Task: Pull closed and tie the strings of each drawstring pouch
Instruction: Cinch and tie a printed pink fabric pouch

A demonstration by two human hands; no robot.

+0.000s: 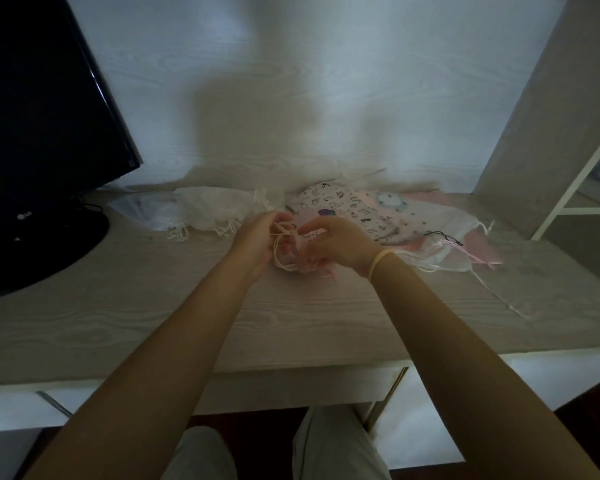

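Note:
In the middle of the desk, my left hand point(257, 237) and my right hand point(336, 244) meet over a small pale pink pouch point(300, 263). Both pinch its cream drawstrings point(279, 249), which loop between my fingers just above the gathered pouch mouth. Behind my hands lies a white pouch with dark printed figures point(343, 206). A sheer pink pouch with a pink ribbon point(440, 254) lies to the right. White sheer pouches point(212, 209) lie to the left.
A black monitor point(42, 98) on a round base point(32, 251) fills the left end of the pale wood-grain desk point(153, 306). A loose white cord point(499, 292) trails at the right. A white shelf frame point(575, 188) stands at the far right. The wall is close behind.

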